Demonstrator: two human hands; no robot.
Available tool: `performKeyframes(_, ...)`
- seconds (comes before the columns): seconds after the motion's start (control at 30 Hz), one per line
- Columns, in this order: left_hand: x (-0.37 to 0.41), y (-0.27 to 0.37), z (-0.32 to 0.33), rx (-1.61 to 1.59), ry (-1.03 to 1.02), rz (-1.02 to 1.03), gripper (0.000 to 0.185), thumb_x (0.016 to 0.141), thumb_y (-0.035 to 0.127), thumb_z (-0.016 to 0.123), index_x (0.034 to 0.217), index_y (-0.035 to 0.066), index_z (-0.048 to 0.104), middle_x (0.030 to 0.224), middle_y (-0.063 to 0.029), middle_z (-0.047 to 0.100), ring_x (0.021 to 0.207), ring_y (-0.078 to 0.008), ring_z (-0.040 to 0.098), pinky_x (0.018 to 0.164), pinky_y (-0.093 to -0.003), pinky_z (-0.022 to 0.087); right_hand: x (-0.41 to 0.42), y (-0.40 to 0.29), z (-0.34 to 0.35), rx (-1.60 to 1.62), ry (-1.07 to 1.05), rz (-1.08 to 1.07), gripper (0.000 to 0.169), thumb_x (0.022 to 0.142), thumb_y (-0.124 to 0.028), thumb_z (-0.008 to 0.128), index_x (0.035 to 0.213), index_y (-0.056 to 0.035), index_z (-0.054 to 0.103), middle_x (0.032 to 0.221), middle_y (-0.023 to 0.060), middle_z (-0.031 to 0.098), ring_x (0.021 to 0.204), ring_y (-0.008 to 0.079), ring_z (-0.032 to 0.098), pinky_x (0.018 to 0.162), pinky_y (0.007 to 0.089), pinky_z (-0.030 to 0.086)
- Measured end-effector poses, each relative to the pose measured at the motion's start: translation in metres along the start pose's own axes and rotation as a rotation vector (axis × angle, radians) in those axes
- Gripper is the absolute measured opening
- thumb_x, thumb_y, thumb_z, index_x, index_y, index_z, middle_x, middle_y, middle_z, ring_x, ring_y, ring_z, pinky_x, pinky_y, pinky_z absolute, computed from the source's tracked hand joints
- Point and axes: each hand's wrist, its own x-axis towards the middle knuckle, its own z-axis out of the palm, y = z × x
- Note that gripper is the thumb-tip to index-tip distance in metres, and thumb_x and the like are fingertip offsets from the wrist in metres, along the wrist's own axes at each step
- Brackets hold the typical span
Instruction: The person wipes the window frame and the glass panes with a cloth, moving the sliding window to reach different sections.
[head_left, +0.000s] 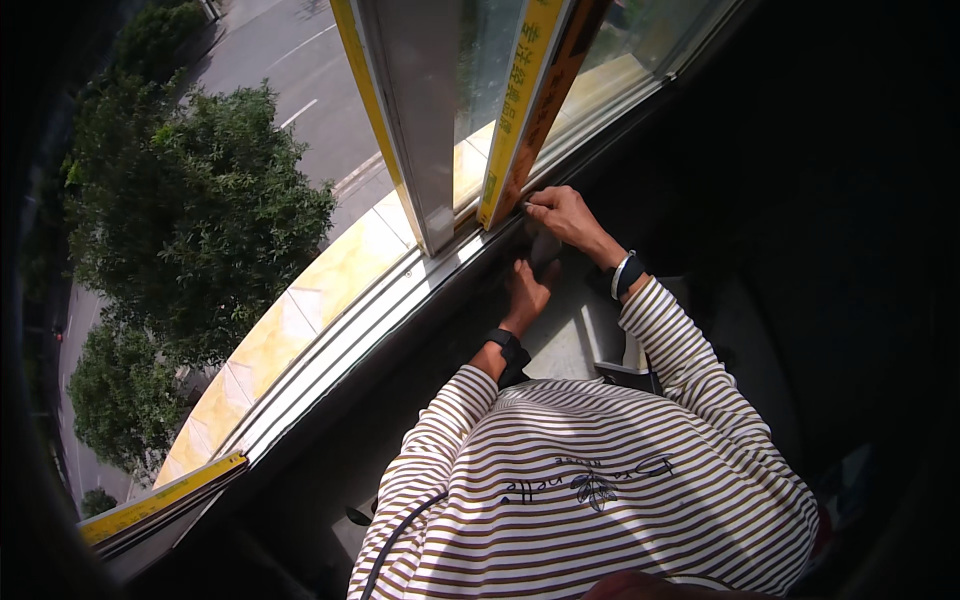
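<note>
My right hand (559, 215) is at the inner edge of the window sill, thumb and fingertips pinched together beside the foot of a sliding window sash. Something small and pale shows at its fingertips, too small to name. Lower down, my left hand (531, 295) has its fingers spread in shadow, near a greyish thing (545, 247) that hangs between the hands; whether the left fingers touch it is not plain. The sash frame (517, 112) bears yellow and orange protective film with writing. It stands in the white window track (352, 330).
Outside the open window lie a tiled ledge (322, 296), leafy trees (202, 217) and a road (300, 67) far below. Another film-covered frame part (165, 499) is at the lower left. A pale-edged object (626, 367) stands beneath my right forearm.
</note>
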Motion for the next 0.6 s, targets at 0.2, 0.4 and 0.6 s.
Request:
performKeyframes(0.2,-0.012,0.035,0.003,-0.664,-0.197,-0.007,0.028,0.099,0.027,0.051,0.105,0.001,0.058,0.085,0.0018,0.054,0.076,-0.0061,0.043,0.066,-0.0253,0.040,-0.001,0.033,0.002,-0.238,0.425,-0.224,0.019,0.073,-0.016,0.073,0.087,-0.0042,0.068,0.094,0.0131,0.053,0.091,0.0300,0.054,0.077,0.0366,0.047)
performKeyframes(0.4,-0.026,0.076,-0.029,-0.894,0.108,-0.014,0.028,0.094,0.023,0.056,0.102,-0.004,0.053,0.088,-0.0117,0.060,0.080,-0.0172,0.055,0.073,-0.0332,0.045,0.000,0.006,0.009,-0.152,0.433,-0.030,0.024,0.074,-0.013,0.069,0.087,-0.0046,0.051,0.080,0.0109,0.055,0.074,0.0265,0.057,0.068,0.0360,0.047)
performKeyframes(0.6,-0.045,0.106,-0.084,-0.647,0.319,0.093,0.043,0.088,0.008,0.059,0.124,-0.004,0.039,0.105,-0.0172,0.059,0.095,-0.0244,0.059,0.086,-0.0341,0.046,0.010,0.009,0.025,-0.178,0.578,0.068,0.014,0.073,-0.011,0.061,0.083,-0.0045,0.053,0.079,0.0170,0.060,0.076,0.0389,0.060,0.066,0.0449,0.048)
